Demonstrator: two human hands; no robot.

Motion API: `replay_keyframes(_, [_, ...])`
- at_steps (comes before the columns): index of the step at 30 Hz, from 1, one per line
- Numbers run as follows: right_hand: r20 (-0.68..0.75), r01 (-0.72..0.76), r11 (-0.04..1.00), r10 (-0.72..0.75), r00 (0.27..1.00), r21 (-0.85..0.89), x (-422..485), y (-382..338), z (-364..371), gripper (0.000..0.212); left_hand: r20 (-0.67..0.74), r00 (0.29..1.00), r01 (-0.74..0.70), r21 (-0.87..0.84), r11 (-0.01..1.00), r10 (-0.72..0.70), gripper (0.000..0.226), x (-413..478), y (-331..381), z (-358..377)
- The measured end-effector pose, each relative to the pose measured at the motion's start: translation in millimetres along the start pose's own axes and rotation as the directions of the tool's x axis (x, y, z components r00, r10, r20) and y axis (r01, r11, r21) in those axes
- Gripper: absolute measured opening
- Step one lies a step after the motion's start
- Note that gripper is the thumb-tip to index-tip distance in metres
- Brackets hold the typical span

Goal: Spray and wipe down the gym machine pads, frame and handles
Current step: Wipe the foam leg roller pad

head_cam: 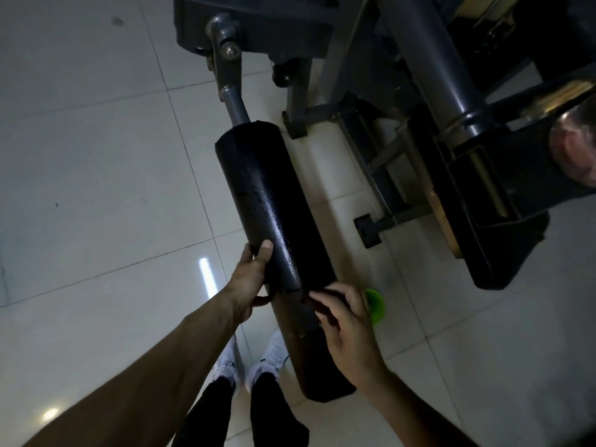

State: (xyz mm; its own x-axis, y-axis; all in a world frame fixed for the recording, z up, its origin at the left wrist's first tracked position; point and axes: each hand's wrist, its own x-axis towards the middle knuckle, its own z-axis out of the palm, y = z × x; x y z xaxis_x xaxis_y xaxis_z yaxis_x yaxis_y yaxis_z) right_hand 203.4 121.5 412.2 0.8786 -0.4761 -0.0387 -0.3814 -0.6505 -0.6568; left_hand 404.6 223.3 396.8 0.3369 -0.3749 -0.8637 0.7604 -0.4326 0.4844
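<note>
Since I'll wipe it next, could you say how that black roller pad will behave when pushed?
The roller pad likely feels slick, given its glossy skin. It probably won't roll free, fixed on the grey arm. The split by the left hand may tear further.

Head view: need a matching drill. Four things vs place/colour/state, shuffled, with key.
Things:
1. roller pad
2. left hand
3. green object
4. shoes

Descriptions:
A. white, on the floor tiles
B. black, mounted on a grey bar
C. grips the pad's side, thumb on top
D. partly hidden behind the right hand

Pairs: 1-B, 2-C, 3-D, 4-A
</note>
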Motion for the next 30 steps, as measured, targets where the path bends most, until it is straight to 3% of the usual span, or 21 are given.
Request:
replay_keyframes(9, [-0.197, -0.074, 0.995, 0.086, 0.977, 0.067, 139, -24, 32, 0.034, -0.048, 0.999, -0.007, -0.008, 1.0, 0.007, 0.035, 0, -1, 3])
replay_keyframes(13, [-0.064, 0.039, 0.995, -0.045, 0.997, -0.089, 64, -15, 15, 0.039, -0.04, 0.999, 0.013, -0.045, 0.999, -0.015, 0.04, -3, 2, 1])
replay_keyframes(17, [0.001, 0.022, 0.995, -0.022, 1.0, -0.098, -19, -5, 3, 0.045, -0.064, 0.998, 0.013, -0.076, 0.997, -0.018, 0.045, -5, 4, 3])
replay_keyframes(24, [-0.18, -0.098, 0.992, 0.082, 0.98, -0.079, 101, -39, 38, 0.038, -0.098, 0.994, 0.03, -0.108, 0.994, -0.041, 0.045, -6, -5, 5])
replay_keyframes(28, [-0.112, -0.023, 0.984, 0.003, 0.994, -0.178, 86, -40, 30, 0.039, -0.08, 0.995, 0.052, -0.087, 0.995, -0.059, 0.041, -9, -15, 2])
replay_keyframes(30, [-0.045, 0.033, 0.974, -0.044, 0.998, -0.224, 37, -29, 21, 0.038, -0.054, 0.996, 0.076, -0.006, 0.997, -0.076, 0.052, -13, -21, 2])
